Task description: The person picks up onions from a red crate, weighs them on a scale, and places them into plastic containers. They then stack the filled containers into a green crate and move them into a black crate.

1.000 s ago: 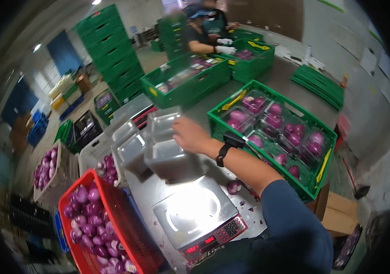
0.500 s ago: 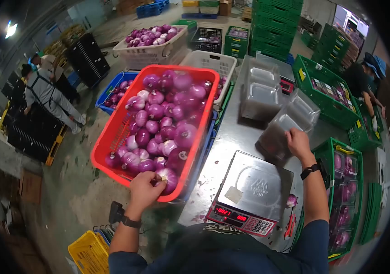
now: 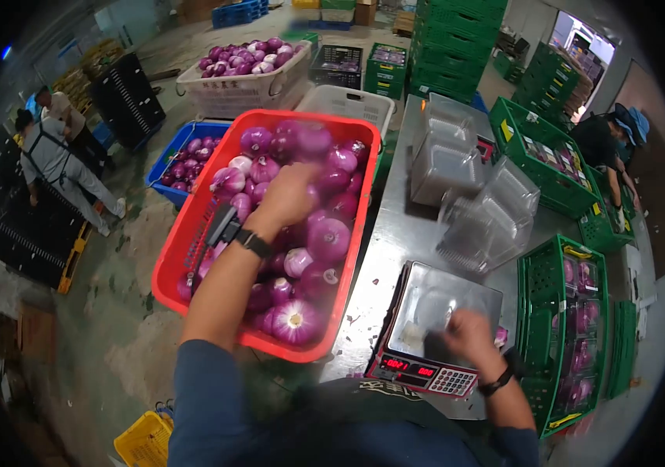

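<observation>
Reaching out over the red plastic crate (image 3: pixel 192 233), the left hand (image 3: pixel 287 196) lies palm-down on the heap of red onions (image 3: pixel 324 233), fingers curled onto the pile; whether they have closed around one onion I cannot tell, since the back of the hand covers it. A black watch (image 3: pixel 254 243) bands that wrist. The onions are round, glossy, purple-skinned, some with pale papery patches; one near the crate's front edge (image 3: pixel 295 321) shows its whitish root end facing up. The crate is a long rectangle with slotted walls, its long axis running away from the person, roughly parallel to the table edge.

The right hand (image 3: pixel 468 336) hovers low over the steel platter of the digital scale (image 3: pixel 433 307), blurred, fingers bent; I cannot tell whether they hold anything. The scale sits on the grey metal table (image 3: pixel 379 265), its red display and keypad facing the person. Beyond it, clear plastic clamshell boxes (image 3: pixel 488 222) stand stacked and tilted, thin-walled and shiny. Right of the scale a green slatted crate (image 3: pixel 538 311) holds packed onions.

Farther off, a white basket (image 3: pixel 235 86) of onions, a blue crate (image 3: pixel 177 144), stacked green crates (image 3: pixel 457 47), and other people at work at both sides of the room.
</observation>
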